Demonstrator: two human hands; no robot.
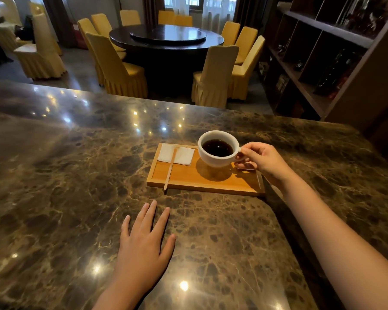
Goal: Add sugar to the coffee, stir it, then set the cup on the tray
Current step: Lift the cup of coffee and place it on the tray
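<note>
A white cup [213, 158] full of dark coffee is over the right half of the wooden tray [202, 180], its shadow on the tray just below it; whether its base touches the tray I cannot tell. My right hand [259, 161] pinches the cup's handle from the right. A white napkin [184, 155] lies in the tray's far left corner. A wooden stir stick [170, 170] rests across the napkin and over the tray's near rim. My left hand [143, 242] lies flat on the counter, fingers spread, nearer to me than the tray.
The brown marble counter [65, 175] stretches wide to the left and front. Beyond its far edge stand a dark round table [166, 39] with yellow-covered chairs [217, 74]. A dark wooden shelf unit [327, 54] rises at the right.
</note>
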